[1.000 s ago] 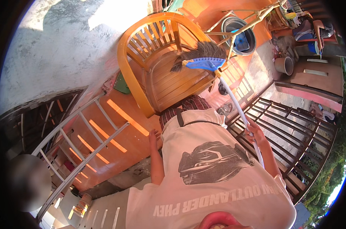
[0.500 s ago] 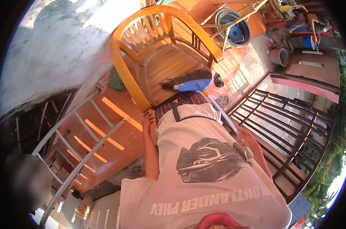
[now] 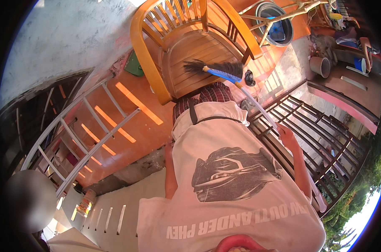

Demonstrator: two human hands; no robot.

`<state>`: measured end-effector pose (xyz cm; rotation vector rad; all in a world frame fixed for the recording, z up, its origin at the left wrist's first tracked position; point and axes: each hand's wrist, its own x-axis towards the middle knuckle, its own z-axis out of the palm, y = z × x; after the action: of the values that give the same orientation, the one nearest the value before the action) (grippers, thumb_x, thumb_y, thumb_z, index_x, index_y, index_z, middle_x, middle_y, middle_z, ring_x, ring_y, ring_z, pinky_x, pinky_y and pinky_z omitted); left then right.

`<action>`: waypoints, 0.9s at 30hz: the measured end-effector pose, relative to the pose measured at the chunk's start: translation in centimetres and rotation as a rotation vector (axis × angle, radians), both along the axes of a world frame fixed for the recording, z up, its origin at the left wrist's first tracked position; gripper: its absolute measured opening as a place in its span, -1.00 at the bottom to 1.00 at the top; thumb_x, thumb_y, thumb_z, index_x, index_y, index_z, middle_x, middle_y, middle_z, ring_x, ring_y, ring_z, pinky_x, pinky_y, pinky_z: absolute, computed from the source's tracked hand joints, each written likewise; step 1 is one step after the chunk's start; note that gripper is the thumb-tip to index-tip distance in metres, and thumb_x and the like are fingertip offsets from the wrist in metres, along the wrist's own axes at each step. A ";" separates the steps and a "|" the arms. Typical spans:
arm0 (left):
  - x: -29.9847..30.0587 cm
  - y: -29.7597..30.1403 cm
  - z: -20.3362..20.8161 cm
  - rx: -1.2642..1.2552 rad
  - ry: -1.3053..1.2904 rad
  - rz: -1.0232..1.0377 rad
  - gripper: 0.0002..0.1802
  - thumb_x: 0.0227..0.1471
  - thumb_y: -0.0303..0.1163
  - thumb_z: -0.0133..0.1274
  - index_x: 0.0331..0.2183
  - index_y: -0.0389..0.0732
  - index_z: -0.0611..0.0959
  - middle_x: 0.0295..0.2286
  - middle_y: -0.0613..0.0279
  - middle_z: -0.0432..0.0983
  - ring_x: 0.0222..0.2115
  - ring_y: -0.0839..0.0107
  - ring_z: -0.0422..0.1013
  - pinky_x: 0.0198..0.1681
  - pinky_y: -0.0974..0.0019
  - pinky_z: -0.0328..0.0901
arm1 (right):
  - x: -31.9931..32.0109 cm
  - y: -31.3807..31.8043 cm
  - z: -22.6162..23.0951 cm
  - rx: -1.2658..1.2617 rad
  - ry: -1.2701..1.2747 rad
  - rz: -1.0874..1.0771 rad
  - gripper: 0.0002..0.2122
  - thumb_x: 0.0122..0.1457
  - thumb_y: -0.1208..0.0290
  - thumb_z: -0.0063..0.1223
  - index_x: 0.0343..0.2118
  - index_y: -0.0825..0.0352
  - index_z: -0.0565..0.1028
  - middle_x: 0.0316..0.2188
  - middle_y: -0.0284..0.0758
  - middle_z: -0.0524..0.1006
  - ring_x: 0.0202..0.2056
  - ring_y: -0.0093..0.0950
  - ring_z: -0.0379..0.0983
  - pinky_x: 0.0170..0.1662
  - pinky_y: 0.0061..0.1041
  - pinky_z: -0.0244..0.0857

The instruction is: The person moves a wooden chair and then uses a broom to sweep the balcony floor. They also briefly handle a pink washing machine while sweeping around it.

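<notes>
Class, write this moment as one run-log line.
right hand: grips broom | bristles: over chair seat, contact unclear | left hand: hidden

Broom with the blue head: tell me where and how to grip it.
Probably wrap the slim pale handle from the person's right, where the right hand holds it: its near end slants to that side, while bristles fan wide at the far end.
</notes>
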<state>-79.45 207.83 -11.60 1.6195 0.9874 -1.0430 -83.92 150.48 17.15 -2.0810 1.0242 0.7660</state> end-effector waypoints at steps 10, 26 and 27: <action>4.2 -1.2 -3.8 -0.077 -0.070 -0.054 -0.51 0.27 -0.12 -0.17 0.12 -0.18 0.43 -0.05 0.11 0.50 -0.13 0.27 0.49 -0.10 0.21 0.38 | 13.2 -2.7 0.7 -0.123 0.162 0.256 -0.63 0.33 0.21 -0.20 0.03 0.28 0.53 -0.27 -0.10 0.61 -0.25 -0.13 0.55 -0.12 -0.23 0.38; 14.1 -7.2 2.0 -0.092 -0.370 -0.018 -0.63 0.30 -0.25 -0.16 0.06 -0.17 0.50 -0.10 0.24 0.53 -0.19 0.41 0.50 -0.14 0.31 0.37 | 15.7 1.2 1.5 -0.295 0.095 0.343 -0.68 0.34 0.18 -0.20 -0.06 0.13 0.59 -0.22 -0.12 0.61 -0.16 -0.07 0.54 -0.06 -0.11 0.39; 14.0 -7.3 1.9 -0.103 -0.385 -0.056 -0.62 0.30 -0.25 -0.16 0.06 -0.17 0.50 -0.09 0.24 0.53 -0.19 0.41 0.50 -0.14 0.31 0.37 | 15.8 1.3 2.5 -0.295 0.074 0.357 -0.70 0.33 0.19 -0.16 -0.06 0.13 0.59 -0.24 -0.12 0.61 -0.17 -0.07 0.54 -0.08 -0.13 0.41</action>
<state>-65.47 200.58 -9.73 1.6882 0.6251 -0.7644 -68.09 151.81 19.69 -2.5506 0.8541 0.9159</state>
